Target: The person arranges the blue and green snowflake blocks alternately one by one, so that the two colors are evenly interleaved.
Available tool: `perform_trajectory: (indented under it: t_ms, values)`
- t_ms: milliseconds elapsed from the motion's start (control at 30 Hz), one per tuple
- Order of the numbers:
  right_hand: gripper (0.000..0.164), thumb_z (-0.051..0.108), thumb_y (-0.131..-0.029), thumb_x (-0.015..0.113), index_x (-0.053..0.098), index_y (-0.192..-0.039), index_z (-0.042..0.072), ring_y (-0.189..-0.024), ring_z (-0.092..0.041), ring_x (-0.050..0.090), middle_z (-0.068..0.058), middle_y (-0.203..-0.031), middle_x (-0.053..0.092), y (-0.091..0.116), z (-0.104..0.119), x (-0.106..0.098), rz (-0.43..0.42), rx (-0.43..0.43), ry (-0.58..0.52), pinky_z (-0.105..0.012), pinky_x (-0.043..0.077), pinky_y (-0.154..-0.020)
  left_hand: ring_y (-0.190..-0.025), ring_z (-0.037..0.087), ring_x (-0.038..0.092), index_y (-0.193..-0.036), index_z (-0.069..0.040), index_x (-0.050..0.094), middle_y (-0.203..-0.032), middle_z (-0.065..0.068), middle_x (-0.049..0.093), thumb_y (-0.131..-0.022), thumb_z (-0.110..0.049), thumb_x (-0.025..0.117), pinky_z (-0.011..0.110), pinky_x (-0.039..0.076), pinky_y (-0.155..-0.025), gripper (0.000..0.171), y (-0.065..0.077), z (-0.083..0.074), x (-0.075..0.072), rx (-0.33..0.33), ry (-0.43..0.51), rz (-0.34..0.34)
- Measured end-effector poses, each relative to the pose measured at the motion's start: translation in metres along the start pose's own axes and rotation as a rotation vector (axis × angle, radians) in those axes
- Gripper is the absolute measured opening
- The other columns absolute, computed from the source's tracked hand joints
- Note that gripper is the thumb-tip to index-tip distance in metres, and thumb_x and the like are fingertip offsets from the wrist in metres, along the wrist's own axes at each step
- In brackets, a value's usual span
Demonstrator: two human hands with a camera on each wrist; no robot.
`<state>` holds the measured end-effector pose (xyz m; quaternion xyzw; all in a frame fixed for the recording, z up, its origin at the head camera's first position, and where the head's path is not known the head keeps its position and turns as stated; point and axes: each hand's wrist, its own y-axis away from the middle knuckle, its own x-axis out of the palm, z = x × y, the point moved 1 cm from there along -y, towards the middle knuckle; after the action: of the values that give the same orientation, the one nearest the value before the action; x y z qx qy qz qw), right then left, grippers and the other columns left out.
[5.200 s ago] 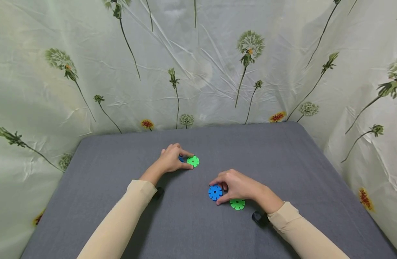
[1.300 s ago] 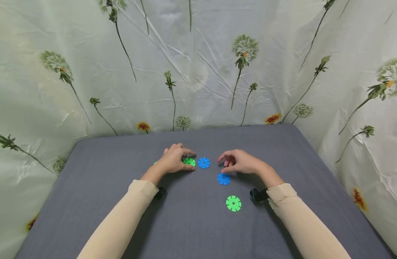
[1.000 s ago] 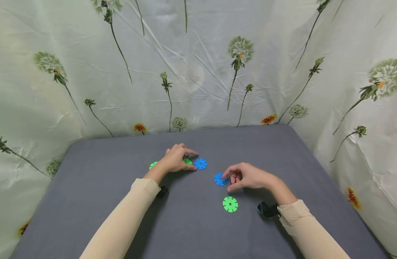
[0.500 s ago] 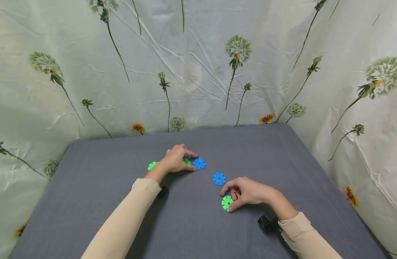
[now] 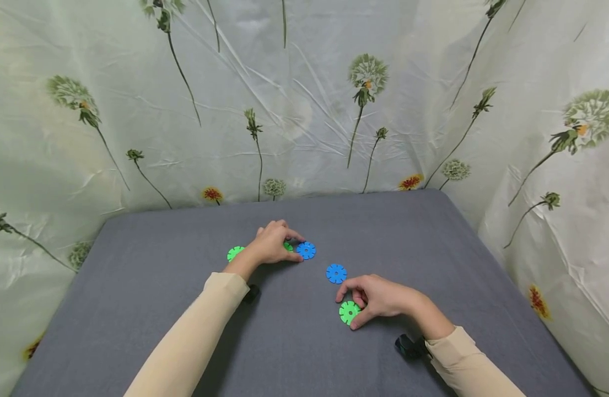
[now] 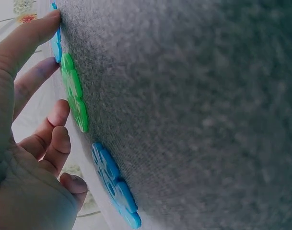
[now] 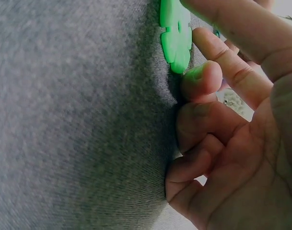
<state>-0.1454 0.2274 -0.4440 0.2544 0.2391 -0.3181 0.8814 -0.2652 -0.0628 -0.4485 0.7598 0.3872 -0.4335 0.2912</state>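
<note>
Notched plastic discs lie flat on the grey cloth. My left hand (image 5: pixel 269 244) pinches the edges of a blue disc (image 5: pixel 306 250) with thumb and index finger, at the right end of a row. Left of it in the row come a green disc (image 6: pixel 75 93) and another blue disc (image 6: pixel 116 186), which the hand hides in the head view. A further green disc (image 5: pixel 235 253) shows beyond the wrist. My right hand (image 5: pixel 381 298) has thumb and index finger around the rim of a green disc (image 5: pixel 350 312), the other fingers curled under. Just above it lies a blue disc (image 5: pixel 336 273).
The grey cloth (image 5: pixel 418 231) covers the table up to its far edge. Behind and at the sides hangs a pale curtain (image 5: pixel 304 121) with printed dandelions. A black wrist camera (image 5: pixel 408 347) sits under the right wrist.
My right hand has come down from above the nearer blue disc and closed round the green one. Since the oldest frame, a blue disc has joined the row's right end. The left hand barely moves.
</note>
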Motion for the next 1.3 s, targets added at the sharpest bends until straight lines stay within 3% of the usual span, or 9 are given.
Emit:
perform_trajectory:
  t_ms: [333, 767, 1067, 1300]
  values:
    - [0.042, 0.020, -0.080, 0.097, 0.073, -0.115, 0.022, -0.069, -0.001, 0.039, 0.005, -0.077, 0.044, 0.0031, -0.0039, 0.0024, -0.025, -0.029, 0.018, -0.021, 0.037, -0.070, -0.102, 0.020, 0.045, -0.138, -0.038, 0.074, -0.116, 0.003, 0.058, -0.088, -0.048, 0.089, 0.039, 0.027, -0.082, 0.054, -0.0029, -0.0033, 0.0044, -0.004, -0.013, 0.022]
    - [0.041, 0.022, -0.077, 0.099, 0.070, -0.107, 0.023, -0.071, -0.001, 0.044, 0.006, -0.078, 0.049, -0.0001, -0.0022, 0.0050, -0.072, -0.027, 0.070, -0.020, 0.039, -0.071, -0.101, 0.019, 0.045, -0.136, -0.038, 0.076, -0.115, 0.002, 0.059, -0.088, -0.047, 0.090, 0.038, 0.027, -0.081, 0.051, 0.0003, -0.0040, 0.0034, -0.016, -0.028, 0.016]
    - [0.041, 0.024, -0.080, 0.098, 0.069, -0.108, 0.022, -0.074, -0.006, 0.050, 0.001, -0.092, 0.055, 0.0061, -0.0019, 0.0099, -0.137, -0.101, 0.081, -0.022, 0.046, -0.071, -0.101, 0.019, 0.046, -0.135, -0.038, 0.077, -0.116, 0.002, 0.059, -0.088, -0.046, 0.090, 0.038, 0.026, -0.081, 0.050, 0.0002, -0.0052, 0.0027, -0.026, -0.029, 0.015]
    - [0.041, 0.022, -0.083, 0.096, 0.066, -0.111, 0.021, -0.073, -0.003, 0.050, 0.003, -0.087, 0.057, 0.0094, -0.0009, 0.0083, -0.144, -0.110, 0.091, -0.022, 0.046, -0.070, -0.105, 0.019, 0.047, -0.136, -0.038, 0.076, -0.121, 0.002, 0.060, -0.089, -0.048, 0.088, 0.038, 0.028, -0.082, 0.050, -0.0032, -0.0053, 0.0051, -0.016, -0.030, 0.015]
